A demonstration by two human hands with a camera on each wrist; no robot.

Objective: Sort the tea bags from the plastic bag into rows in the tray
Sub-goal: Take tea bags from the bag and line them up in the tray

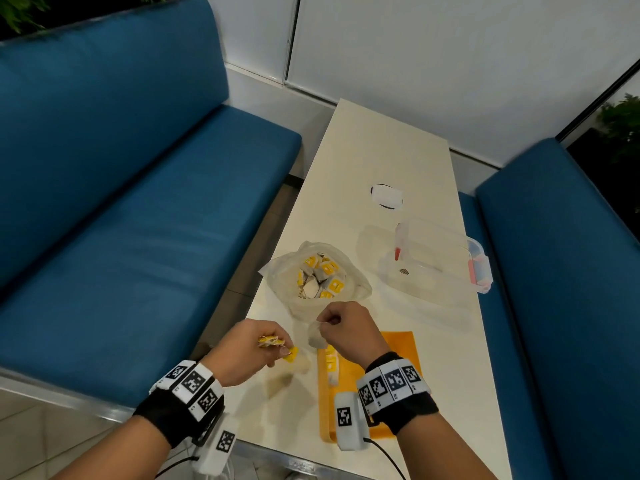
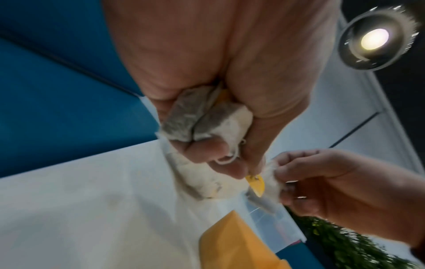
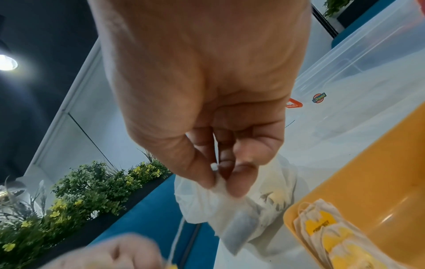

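Risk is tangled string: right hand (image 1: pixel 349 329) pinches a white paper tea bag (image 3: pixel 239 223) whose string runs to the yellow tag (image 1: pixel 290 355) gripped by left hand (image 1: pixel 247 348) with a bundle of bags, so pulling may tear it.

Plastic bag (image 1: pixel 317 277) blocks ahead, clear box (image 1: pixel 436 261) far-right; tray (image 1: pixel 403 344) right part & far table (image 1: pixel 381 147) free

The right hand (image 3: pixel 207 102) pinches a hanging tea bag (image 3: pixel 232 218) by its top, beside the orange tray (image 3: pixel 379 163).

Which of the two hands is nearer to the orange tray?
Right. The right hand hovers over the orange tray at its far left corner; the left hand is off to the tray's left, above the table.
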